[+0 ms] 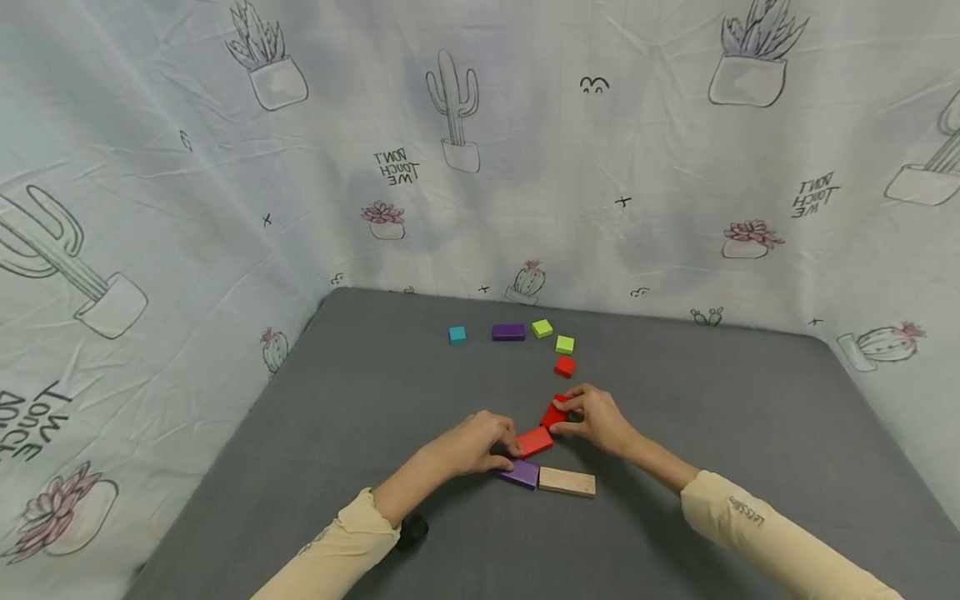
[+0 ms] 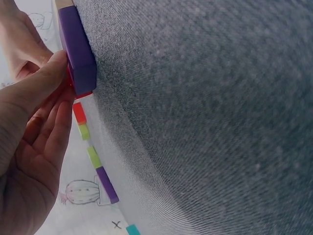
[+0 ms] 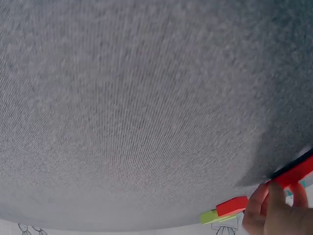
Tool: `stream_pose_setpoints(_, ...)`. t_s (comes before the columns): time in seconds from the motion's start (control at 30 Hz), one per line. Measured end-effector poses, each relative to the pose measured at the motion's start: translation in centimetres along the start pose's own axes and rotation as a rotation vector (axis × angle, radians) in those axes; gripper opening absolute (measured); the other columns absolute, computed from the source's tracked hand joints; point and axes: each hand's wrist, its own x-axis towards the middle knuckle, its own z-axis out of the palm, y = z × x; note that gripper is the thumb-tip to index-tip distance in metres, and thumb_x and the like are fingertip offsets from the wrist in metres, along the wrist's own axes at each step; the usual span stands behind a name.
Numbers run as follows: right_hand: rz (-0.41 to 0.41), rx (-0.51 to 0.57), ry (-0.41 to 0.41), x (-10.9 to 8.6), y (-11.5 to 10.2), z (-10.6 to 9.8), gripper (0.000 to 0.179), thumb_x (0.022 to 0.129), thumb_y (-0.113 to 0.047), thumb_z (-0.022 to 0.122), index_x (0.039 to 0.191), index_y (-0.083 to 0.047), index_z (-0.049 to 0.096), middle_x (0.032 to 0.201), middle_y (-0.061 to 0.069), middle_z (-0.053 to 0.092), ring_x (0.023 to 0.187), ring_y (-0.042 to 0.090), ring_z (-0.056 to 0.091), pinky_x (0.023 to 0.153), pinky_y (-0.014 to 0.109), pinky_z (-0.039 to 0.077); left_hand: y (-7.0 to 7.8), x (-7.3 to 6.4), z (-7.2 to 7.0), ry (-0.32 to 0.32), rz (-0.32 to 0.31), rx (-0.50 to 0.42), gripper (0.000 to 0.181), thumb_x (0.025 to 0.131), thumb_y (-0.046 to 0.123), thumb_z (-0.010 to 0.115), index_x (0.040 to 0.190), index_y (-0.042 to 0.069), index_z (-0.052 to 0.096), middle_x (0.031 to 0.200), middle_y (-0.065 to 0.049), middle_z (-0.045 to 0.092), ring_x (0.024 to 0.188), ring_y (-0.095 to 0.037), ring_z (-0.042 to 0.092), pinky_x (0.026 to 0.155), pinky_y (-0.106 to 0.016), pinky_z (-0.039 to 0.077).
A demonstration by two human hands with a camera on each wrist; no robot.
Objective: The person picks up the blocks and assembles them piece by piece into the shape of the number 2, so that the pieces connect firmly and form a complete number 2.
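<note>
My left hand [image 1: 476, 443] pinches the left end of a flat red block [image 1: 535, 442] on the grey cloth. Its thumb lies against a purple block [image 2: 78, 49] just in front, partly covered by that hand. Another red block [image 1: 553, 413], tilted toward the back right, is between the thumb and fingers of my right hand [image 1: 602, 421]. The two red blocks meet near a corner. A plain wooden block [image 1: 567, 482] lies end to end with the purple one. In the right wrist view, the fingertips [image 3: 276, 191] grip the red block's edge.
Behind the hands a curved row runs back and left: a small red block [image 1: 566, 367], two lime-green blocks [image 1: 565, 345], a purple block [image 1: 508, 332] and a blue block [image 1: 457, 335]. A black object [image 1: 412, 531] sits by the left sleeve. A printed curtain [image 1: 525, 208] borders the table.
</note>
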Motion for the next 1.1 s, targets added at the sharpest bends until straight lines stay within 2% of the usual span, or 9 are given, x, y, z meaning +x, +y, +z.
stream_pose_setpoints(0.2, 0.022, 0.011, -0.022, 0.4, 0.1, -0.7, 0.042, 0.071, -0.014, 0.085, 0.103, 0.009, 0.071, 0.101, 0.023, 0.066, 0.082, 0.029, 0.065, 0.068, 0.031, 0.056, -0.1, 0.2, -0.1, 0.01, 0.003, 0.004, 0.015, 0.08, 0.016, 0.079, 0.093, 0.012, 0.077, 0.092, 0.006, 0.065, 0.089, -0.004, 0.062, 0.081, -0.016, 0.048)
stream_pose_setpoints(0.43, 0.125, 0.037, -0.033, 0.4, -0.2, -1.4, 0.041, 0.067, -0.016, 0.088, 0.099, 0.004, 0.073, 0.096, 0.017, 0.067, 0.081, 0.024, 0.064, 0.069, 0.034, 0.055, -0.3, 0.4, -0.1, 0.018, 0.01, -0.011, 0.015, 0.08, 0.016, 0.079, 0.093, 0.011, 0.076, 0.093, 0.006, 0.066, 0.091, -0.005, 0.062, 0.082, -0.016, 0.048)
stream_pose_setpoints(0.53, 0.128, 0.035, -0.04, 0.4, -0.1, -1.5, 0.04, 0.067, -0.017, 0.088, 0.099, 0.002, 0.073, 0.097, 0.017, 0.067, 0.081, 0.023, 0.063, 0.069, 0.035, 0.055, -0.3, 0.4, -0.2, 0.013, 0.002, -0.013, 0.015, 0.08, 0.016, 0.079, 0.094, 0.01, 0.076, 0.093, 0.006, 0.066, 0.09, -0.004, 0.062, 0.081, -0.016, 0.048)
stream_pose_setpoints(0.73, 0.113, 0.075, -0.042, 0.3, 0.2, -1.4, 0.038, 0.067, -0.015, 0.088, 0.096, 0.001, 0.069, 0.097, 0.017, 0.068, 0.086, 0.03, 0.067, 0.074, 0.041, 0.056, -0.3, 0.6, -0.3, -0.004, -0.004, -0.009, 0.017, 0.08, 0.017, 0.079, 0.096, 0.011, 0.077, 0.092, 0.006, 0.066, 0.089, -0.003, 0.061, 0.079, -0.016, 0.048)
stream_pose_setpoints(0.93, 0.107, 0.076, -0.07, 0.3, 0.4, -1.3, 0.039, 0.068, -0.016, 0.088, 0.096, 0.0, 0.066, 0.097, 0.016, 0.067, 0.087, 0.029, 0.065, 0.077, 0.042, 0.055, -0.3, 0.5, -0.3, -0.004, -0.008, 0.001, 0.017, 0.08, 0.017, 0.079, 0.095, 0.012, 0.077, 0.091, 0.007, 0.065, 0.088, -0.003, 0.061, 0.079, -0.017, 0.049)
stream_pose_setpoints(1.1, 0.081, 0.049, -0.119, 0.5, 0.3, -2.0, 0.042, 0.071, -0.021, 0.085, 0.101, 0.001, 0.065, 0.102, 0.018, 0.066, 0.083, 0.028, 0.064, 0.072, 0.04, 0.055, -0.4, 0.3, -0.1, -0.011, -0.026, 0.004, 0.016, 0.08, 0.017, 0.079, 0.095, 0.012, 0.077, 0.091, 0.007, 0.065, 0.088, -0.003, 0.061, 0.079, -0.018, 0.049)
